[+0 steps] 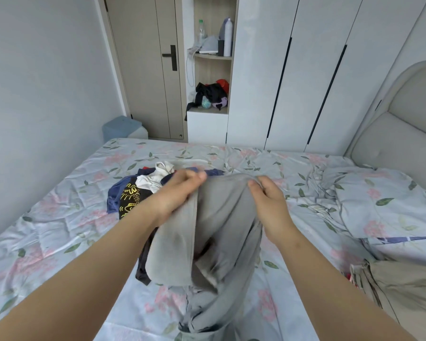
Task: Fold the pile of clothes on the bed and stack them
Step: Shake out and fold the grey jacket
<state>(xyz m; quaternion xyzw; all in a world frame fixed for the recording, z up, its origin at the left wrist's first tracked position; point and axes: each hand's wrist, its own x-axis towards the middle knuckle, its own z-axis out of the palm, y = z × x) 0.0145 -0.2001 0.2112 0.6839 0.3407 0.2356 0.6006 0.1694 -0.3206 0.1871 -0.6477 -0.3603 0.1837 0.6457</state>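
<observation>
Grey garment (221, 225): lifted over the bed, held by its upper edge between both hands; hangs down in loose folds, lower end reaching the sheet near the front. Held high most probably to let the cloth fall open and show its shape before folding.
Left hand (180, 190): grip clamped on the left part of the upper edge, fingers curled round the cloth; a little blurred.
Right hand (268, 200): grip pinched on the right part of the same edge, thumb on the near side; near the left hand, not touching it.
Pile of clothes (138, 190): on the bed just behind and below the left hand; navy, white and black pieces, one with yellow print, all crumpled. Partly hidden by the left arm and the grey cloth.
Beige garment (403, 286): on the bed at the lower right, well apart from the pile; perhaps laid aside as the start of the stack, but impossible to tell if folded.
Bed (59, 217): flowered sheet, wrinkled; carries all the clothes.
Pillow (379, 200): at the right, same flowered cloth.
Step in hand: opening out one piece, by judgement.
Progress: early, most of the pile not yet folded.
</observation>
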